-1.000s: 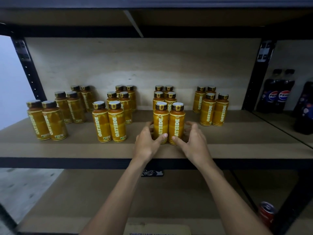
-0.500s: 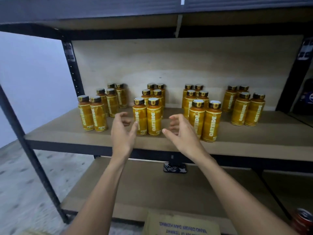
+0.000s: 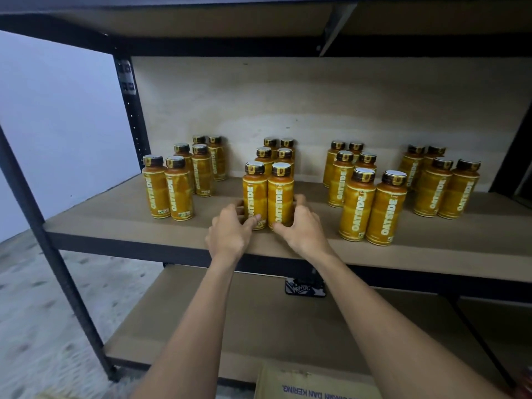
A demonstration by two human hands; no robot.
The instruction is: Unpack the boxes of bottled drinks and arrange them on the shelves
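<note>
Head view shows you the front pair of Oatside bottles (image 3: 280,194) upright and touching, near the front edge of the shelf (image 3: 121,226), heading the second column from the left. Bare board lies open on both sides, towards the left column (image 3: 178,191) and the right column (image 3: 371,208), and a narrow strip runs in front. Your left hand (image 3: 230,234) curls round the pair's left side low down, thumb on the label. Your right hand (image 3: 305,231) wraps the right side likewise. Both forearms reach in above the lower shelf (image 3: 259,326).
</note>
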